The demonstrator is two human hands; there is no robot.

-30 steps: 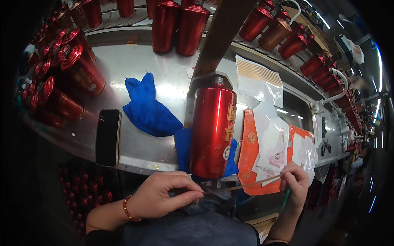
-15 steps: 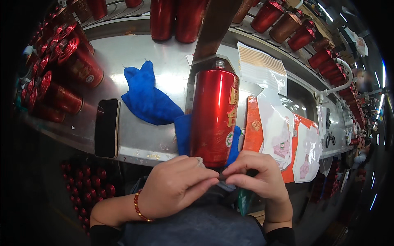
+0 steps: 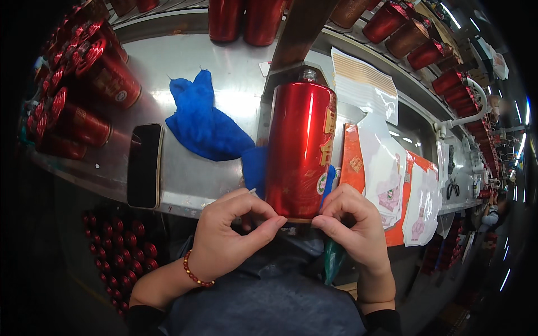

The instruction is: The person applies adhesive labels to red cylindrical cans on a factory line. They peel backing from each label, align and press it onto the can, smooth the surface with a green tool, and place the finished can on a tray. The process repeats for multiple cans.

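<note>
A glossy red bottle [image 3: 297,145] with raised gold lettering and a small round sticker lies on the bench, its threaded neck pointing away from me. Part of a blue cloth [image 3: 255,168] shows beneath it. At the bottle's near end, my left hand [image 3: 232,224] pinches thumb and forefinger together by the base's left corner. My right hand [image 3: 353,224] makes the same pinch at the right corner. Whatever lies between the fingertips is too small to make out. A thin brownish line runs along the base between both hands.
Left of the bottle are another blue cloth [image 3: 204,120] and a dark phone [image 3: 144,166]. Red bottles [image 3: 84,112] crowd the far left. Sticker sheets [image 3: 384,168] lie on an orange folder [image 3: 353,154] at right. A brown upright post [image 3: 300,39] stands behind the bottle; scissors [image 3: 453,189] lie farther right.
My fingertips were together just below the bottle's base; now the hands are spread to its two lower corners. The whole view has shifted slightly.
</note>
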